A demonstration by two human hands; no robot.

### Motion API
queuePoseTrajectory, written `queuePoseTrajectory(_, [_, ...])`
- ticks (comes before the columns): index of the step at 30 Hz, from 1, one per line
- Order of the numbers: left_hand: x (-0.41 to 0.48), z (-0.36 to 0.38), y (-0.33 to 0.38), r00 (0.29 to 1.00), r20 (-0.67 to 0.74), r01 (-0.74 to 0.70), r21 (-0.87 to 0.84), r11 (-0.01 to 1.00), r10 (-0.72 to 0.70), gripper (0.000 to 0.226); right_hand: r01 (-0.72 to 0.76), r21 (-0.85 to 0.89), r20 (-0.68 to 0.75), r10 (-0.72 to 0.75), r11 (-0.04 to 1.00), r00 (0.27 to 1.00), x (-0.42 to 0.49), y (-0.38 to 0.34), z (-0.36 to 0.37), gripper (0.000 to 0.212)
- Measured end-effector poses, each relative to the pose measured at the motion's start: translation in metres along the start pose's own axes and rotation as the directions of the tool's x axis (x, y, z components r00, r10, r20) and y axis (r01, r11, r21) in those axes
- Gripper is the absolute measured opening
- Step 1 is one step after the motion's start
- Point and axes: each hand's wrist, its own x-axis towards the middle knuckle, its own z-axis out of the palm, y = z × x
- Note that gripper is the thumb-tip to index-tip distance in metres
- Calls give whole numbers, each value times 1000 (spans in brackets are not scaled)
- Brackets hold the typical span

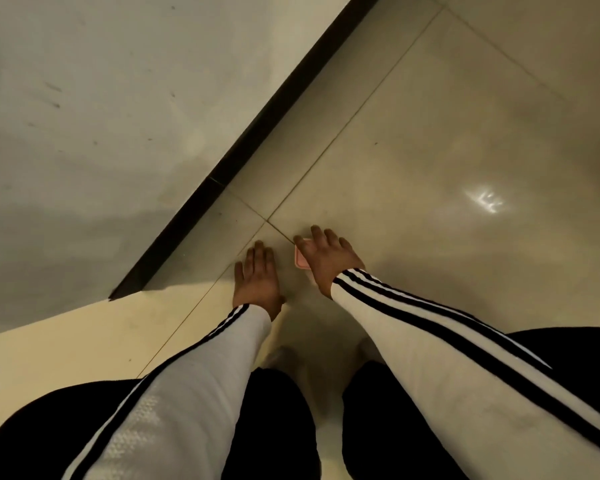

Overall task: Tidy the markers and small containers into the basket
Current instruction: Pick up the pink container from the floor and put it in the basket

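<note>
We look straight down at a tiled floor (430, 133), with both arms stretched out ahead of us in white sleeves striped in black. The left hand (257, 278) hangs palm down, its fingers straight and close together. Its grip is wide and it holds nothing.

The right hand (328, 263) is just to the right of it and a little farther out, the two hands near each other but apart. Its fingers are spread and slightly bent, and its grip holds a small pink object (300, 263) under the palm on the thumb side. Only a rounded pink corner shows at the left edge of the hand, with the thumb lying along the object's far side. We cannot tell what the object is beyond its colour and its rounded corner.

A black skirting strip (257, 133) runs diagonally from near left to far right, with a pale wall (101, 98) on its left. A bright glare (485, 200) sits on the floor at right. Dark trousers (281, 427) fill the near edge between the sleeves.
</note>
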Motion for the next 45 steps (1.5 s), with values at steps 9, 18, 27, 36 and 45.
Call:
queuePoseTrajectory(9, [-1,5,0,1000,2,19,62,998,-19,108,-29,-5,-113,28,1000,993,-2,-4,5,84])
queuePoseTrajectory(18, [-178,-180,50,986,-85,-136,105,985,145,105,-199,251,-179,247,947,952,-204,-27,-143,81])
queuePoseTrajectory(27, [-456,-348,113,858,-16,-469,379,798,513,97,-436,559,-163,609,705,776,-520,-98,-286,87])
queuePoseTrajectory(36, [-632,-320,197,604,184,-703,582,409,775,86,-527,831,98,887,176,450,-732,-158,-213,74])
queuePoseTrajectory(45, [-798,-159,335,413,382,-740,670,61,827,83,-405,896,276,944,-184,181,-933,-156,-26,74])
